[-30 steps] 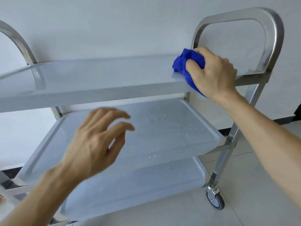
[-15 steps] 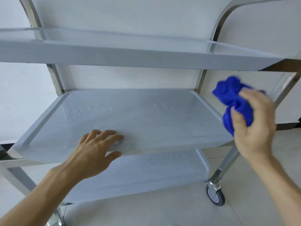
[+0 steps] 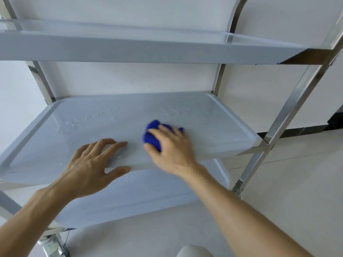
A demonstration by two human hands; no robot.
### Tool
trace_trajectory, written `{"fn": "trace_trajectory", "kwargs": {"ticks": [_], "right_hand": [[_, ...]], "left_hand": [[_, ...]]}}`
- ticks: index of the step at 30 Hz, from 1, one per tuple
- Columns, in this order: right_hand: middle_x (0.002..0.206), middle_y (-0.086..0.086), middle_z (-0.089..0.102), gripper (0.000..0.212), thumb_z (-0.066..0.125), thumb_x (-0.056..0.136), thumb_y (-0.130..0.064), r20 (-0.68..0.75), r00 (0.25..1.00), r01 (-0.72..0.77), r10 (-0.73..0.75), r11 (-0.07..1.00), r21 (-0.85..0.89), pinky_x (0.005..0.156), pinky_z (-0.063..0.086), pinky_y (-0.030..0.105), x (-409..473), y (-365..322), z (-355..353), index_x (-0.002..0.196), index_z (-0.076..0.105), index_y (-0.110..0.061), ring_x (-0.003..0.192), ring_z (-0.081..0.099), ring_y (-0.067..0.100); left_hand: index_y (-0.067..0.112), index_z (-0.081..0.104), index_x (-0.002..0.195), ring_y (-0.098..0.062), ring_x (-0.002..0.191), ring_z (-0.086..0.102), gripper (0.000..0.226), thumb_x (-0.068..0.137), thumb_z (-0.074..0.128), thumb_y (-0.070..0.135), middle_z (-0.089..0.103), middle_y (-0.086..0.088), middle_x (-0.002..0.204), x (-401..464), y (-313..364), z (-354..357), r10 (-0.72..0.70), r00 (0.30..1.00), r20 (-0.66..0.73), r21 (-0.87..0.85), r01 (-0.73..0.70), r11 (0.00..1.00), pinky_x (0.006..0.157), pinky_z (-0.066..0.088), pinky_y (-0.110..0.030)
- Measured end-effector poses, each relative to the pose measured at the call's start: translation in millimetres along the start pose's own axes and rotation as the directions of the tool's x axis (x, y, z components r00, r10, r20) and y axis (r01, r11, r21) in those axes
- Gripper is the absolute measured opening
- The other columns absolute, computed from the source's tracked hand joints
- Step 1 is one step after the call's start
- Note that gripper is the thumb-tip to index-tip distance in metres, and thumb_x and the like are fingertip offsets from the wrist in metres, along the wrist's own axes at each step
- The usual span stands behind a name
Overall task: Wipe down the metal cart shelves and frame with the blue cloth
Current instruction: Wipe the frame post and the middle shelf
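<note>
A metal cart with three pale shelves fills the view. My right hand [image 3: 171, 147] presses a bunched blue cloth [image 3: 151, 138] onto the middle shelf [image 3: 222, 127], right of its centre. Beside it, my left hand [image 3: 89, 164] lies flat on that shelf's front edge with the fingers spread and the thumb hooked over the rim. Wet streaks show on the shelf's far half. The top shelf [image 3: 148, 51] runs across above, and the bottom shelf [image 3: 130, 201] shows below my arms. The shiny steel frame post [image 3: 289, 108] slants up at the right.
A white wall stands close behind the cart. A caster wheel [image 3: 52, 245] sits at the bottom left on the pale tiled floor [image 3: 287, 191]. A dark baseboard [image 3: 306, 129] runs along the wall at right. A rounded pale object [image 3: 194, 252] pokes in at the bottom edge.
My right hand has carried the blue cloth from the top shelf's right end down onto the middle shelf. My left hand has come to rest on the middle shelf's front edge. The view has dropped lower.
</note>
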State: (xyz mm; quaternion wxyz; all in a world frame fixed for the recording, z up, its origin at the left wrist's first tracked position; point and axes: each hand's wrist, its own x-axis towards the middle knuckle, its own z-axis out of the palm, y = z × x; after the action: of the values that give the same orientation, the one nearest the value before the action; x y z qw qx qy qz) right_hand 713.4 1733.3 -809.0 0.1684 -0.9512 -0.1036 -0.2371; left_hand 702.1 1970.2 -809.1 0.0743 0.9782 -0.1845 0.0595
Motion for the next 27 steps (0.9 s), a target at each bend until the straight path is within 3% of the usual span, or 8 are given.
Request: {"fn": "trace_trajectory", "kwargs": {"ticks": [3, 7, 12, 14, 16, 19, 23, 27], "right_hand": [[0.127, 0.001, 0.066, 0.037, 0.062, 0.085, -0.040, -0.027, 0.990, 0.137, -0.135, 0.987, 0.083, 0.098, 0.043, 0.047, -12, -25, 10, 0.118, 0.069, -0.025, 0.112, 0.060, 0.030], [0.126, 0.004, 0.069, 0.039, 0.067, 0.081, -0.029, -0.042, 0.986, 0.168, -0.164, 0.978, 0.125, 0.101, 0.045, 0.043, -29, 40, -25, 0.118, 0.071, -0.017, 0.114, 0.065, 0.027], [0.121, 0.009, 0.070, 0.036, 0.057, 0.090, -0.031, 0.039, 0.973, -0.221, 0.227, 0.968, -0.117, 0.103, 0.042, 0.046, -29, 153, -79, 0.124, 0.063, -0.020, 0.109, 0.064, 0.033], [0.121, 0.006, 0.067, 0.031, 0.051, 0.091, -0.033, 0.097, 0.925, -0.342, 0.366, 0.917, -0.203, 0.105, 0.035, 0.048, -15, 167, -79, 0.120, 0.058, -0.026, 0.114, 0.057, 0.032], [0.124, 0.006, 0.064, 0.030, 0.048, 0.091, -0.035, 0.096, 0.906, -0.382, 0.413, 0.893, -0.237, 0.104, 0.035, 0.046, 3, 154, -64, 0.118, 0.057, -0.024, 0.118, 0.053, 0.032], [0.128, 0.004, 0.062, 0.036, 0.048, 0.091, -0.036, 0.081, 0.950, -0.277, 0.300, 0.936, -0.218, 0.102, 0.040, 0.043, 21, 94, -31, 0.122, 0.059, -0.023, 0.120, 0.055, 0.029], [0.120, 0.007, 0.069, 0.039, 0.058, 0.082, -0.033, 0.005, 0.999, 0.046, -0.046, 0.999, -0.013, 0.095, 0.042, 0.046, 3, 4, 0, 0.116, 0.070, -0.018, 0.107, 0.063, 0.033], [0.130, 0.008, 0.066, 0.045, 0.074, 0.084, -0.027, -0.057, 0.971, 0.237, -0.231, 0.959, 0.155, 0.104, 0.038, 0.044, -20, 20, -8, 0.125, 0.067, -0.011, 0.117, 0.061, 0.031]], "left_hand": [[0.035, 0.032, 0.151, -0.020, 0.131, 0.046, 0.094, 0.075, 0.015, 0.088, 0.041, 0.010, 0.145, 0, -1, 2, -0.019, 1.000, 0.008, 0.022, 0.019, 1.000, 0.113, 0.031, -0.041], [0.031, 0.035, 0.150, -0.022, 0.136, 0.042, 0.096, 0.077, 0.013, 0.088, 0.038, 0.009, 0.147, 1, -3, 4, -0.003, 1.000, 0.002, 0.030, 0.003, 1.000, 0.116, 0.028, -0.043], [0.027, 0.035, 0.151, -0.022, 0.136, 0.039, 0.094, 0.081, 0.009, 0.084, 0.038, 0.006, 0.147, 1, 0, 5, 0.029, 0.999, -0.024, 0.063, -0.028, 0.998, 0.118, 0.026, -0.045], [0.024, 0.037, 0.150, -0.023, 0.135, 0.040, 0.091, 0.083, 0.011, 0.081, 0.040, 0.005, 0.146, 1, 2, 6, 0.047, 0.998, -0.034, 0.068, -0.045, 0.997, 0.116, 0.027, -0.046], [0.023, 0.040, 0.149, -0.024, 0.134, 0.042, 0.090, 0.085, 0.014, 0.080, 0.043, 0.004, 0.144, 0, 2, 7, 0.060, 0.997, -0.046, 0.070, -0.057, 0.996, 0.115, 0.029, -0.048], [0.025, 0.040, 0.147, -0.025, 0.133, 0.045, 0.084, 0.087, 0.018, 0.080, 0.044, 0.005, 0.142, 0, -3, 11, 0.070, 0.995, -0.074, 0.070, -0.064, 0.995, 0.113, 0.034, -0.050], [0.031, 0.034, 0.149, -0.023, 0.123, 0.049, 0.077, 0.089, 0.024, 0.079, 0.043, 0.011, 0.139, 5, -19, 24, 0.080, 0.990, -0.114, 0.107, -0.068, 0.992, 0.104, 0.044, -0.050], [0.042, 0.027, 0.153, -0.021, 0.117, 0.051, 0.078, 0.085, 0.035, 0.078, 0.027, 0.033, 0.142, 16, -47, 47, 0.079, 0.989, -0.127, 0.055, -0.073, 0.996, 0.098, 0.047, -0.047]]}}
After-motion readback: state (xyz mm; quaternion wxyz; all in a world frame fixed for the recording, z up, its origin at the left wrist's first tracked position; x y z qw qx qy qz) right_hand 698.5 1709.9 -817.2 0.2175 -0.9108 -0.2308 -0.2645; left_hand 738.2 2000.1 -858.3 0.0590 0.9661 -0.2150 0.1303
